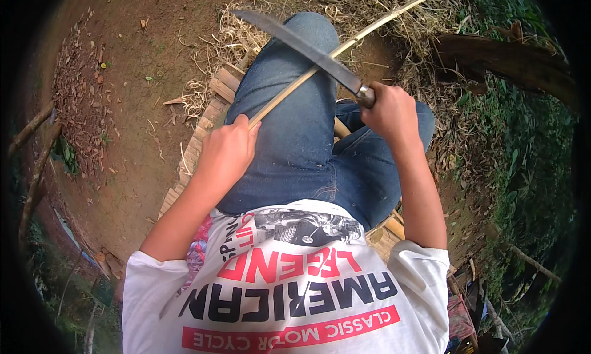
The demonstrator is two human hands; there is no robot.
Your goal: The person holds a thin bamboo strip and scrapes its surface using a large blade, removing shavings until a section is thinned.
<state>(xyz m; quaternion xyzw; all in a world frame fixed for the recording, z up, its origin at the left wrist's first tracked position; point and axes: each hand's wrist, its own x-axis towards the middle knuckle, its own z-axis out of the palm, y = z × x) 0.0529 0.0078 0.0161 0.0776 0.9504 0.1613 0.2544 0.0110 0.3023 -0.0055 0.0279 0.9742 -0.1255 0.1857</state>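
A long pale strip of split bamboo or wood [284,102] runs from my left hand [226,152] up and away to the far right, passing over my thigh in blue jeans. The fingers of that hand are closed round its near end. My right hand [389,113] grips the handle of a machete [301,46]. Its long dark blade points to the far left and crosses the strip above my knee. At the crossing the blade lies over the strip; whether its edge bites into it I cannot tell.
I sit on a slatted bamboo bench [196,146]. Curly pale shavings [237,39] litter the brown dirt [132,102] ahead. A dark log [502,62] lies at the far right beside green plants [529,157]. Wooden poles [37,163] stand at the left edge.
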